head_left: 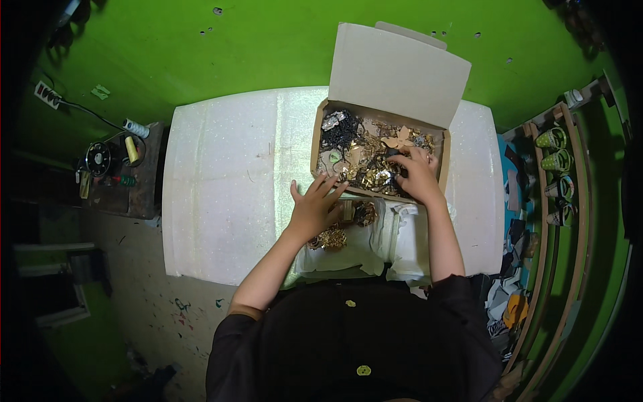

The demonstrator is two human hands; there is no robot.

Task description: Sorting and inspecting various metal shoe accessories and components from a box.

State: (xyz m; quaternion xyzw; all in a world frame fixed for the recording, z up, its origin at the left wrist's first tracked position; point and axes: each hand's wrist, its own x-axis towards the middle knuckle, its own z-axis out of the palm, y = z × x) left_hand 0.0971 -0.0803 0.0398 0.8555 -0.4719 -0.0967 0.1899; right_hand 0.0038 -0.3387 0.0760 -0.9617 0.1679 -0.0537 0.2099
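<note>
A cardboard box (315,149) with its lid (398,72) raised stands on the white table. Inside lie many small gold, black and silvery trinkets (365,157), a black tangled bundle (343,128) and a tan flower-shaped piece (399,139). My right hand (420,175) reaches into the box's right side, its fingers bent over the pieces with thumb and forefinger apart. Spread fingers of my left hand (315,209) rest at the near left edge of the box. Below that hand, a gold-coloured cluster (329,238) sits on white plastic bags (362,258) between the box and me.
A shiny pale cloth (221,181) covers the table, against a green wall. A small dark side table (127,197) on the left holds thread spools (136,128) and a round black device (98,159). On the right, a wooden rack (569,201) carries green patterned shoes (557,159).
</note>
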